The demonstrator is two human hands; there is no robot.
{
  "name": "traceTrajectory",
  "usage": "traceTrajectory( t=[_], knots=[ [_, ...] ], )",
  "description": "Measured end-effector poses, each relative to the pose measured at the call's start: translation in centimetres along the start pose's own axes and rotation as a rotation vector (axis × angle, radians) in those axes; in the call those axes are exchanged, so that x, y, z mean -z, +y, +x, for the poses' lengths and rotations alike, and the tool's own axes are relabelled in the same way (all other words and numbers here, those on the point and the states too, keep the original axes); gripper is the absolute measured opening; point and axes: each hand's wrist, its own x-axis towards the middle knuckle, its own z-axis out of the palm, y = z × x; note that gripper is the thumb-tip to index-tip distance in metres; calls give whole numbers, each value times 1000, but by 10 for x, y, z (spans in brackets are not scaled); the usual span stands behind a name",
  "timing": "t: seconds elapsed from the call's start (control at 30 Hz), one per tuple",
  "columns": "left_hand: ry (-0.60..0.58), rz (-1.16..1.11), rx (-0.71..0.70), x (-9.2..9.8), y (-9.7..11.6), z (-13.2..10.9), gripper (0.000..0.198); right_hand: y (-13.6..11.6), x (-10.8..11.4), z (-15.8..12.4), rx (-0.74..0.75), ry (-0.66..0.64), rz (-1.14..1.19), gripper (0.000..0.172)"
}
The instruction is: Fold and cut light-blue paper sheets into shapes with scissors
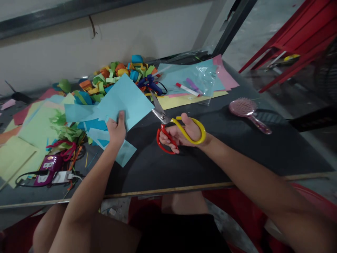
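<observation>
My left hand (116, 130) pinches a light blue paper sheet (126, 100) by its lower part, thumb on top. My right hand (181, 133) is in the handles of a pair of scissors (162, 117), one handle yellow and one red. The scissor blades are spread apart and point up and left, close to the sheet's right corner. More light blue paper pieces (126, 153) lie under and beside my left hand. Behind the sheet is a pile of folded green, orange and blue paper pieces (116, 75).
A blue glue gun (151, 84), a red-capped marker (187, 89) and coloured sheets (226, 75) lie at the back. A pink hairbrush (243, 107) is at right. A purple power strip (48, 170) with cables sits at left, near yellow sheets (15, 154).
</observation>
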Motion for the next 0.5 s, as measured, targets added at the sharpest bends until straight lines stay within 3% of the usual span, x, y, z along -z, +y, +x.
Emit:
traceTrajectory(
  t=[0.2,0.4,0.5],
  knots=[
    [10,7,48,-4,4,-5,64,-1,-5,3,50,3,-44,93],
    [105,-68,131,-8,-10,2,61,-1,-14,10,96,27,-136,98],
    [94,-79,135,-7,-18,6,61,-3,-19,12,101,54,-209,103]
  ],
)
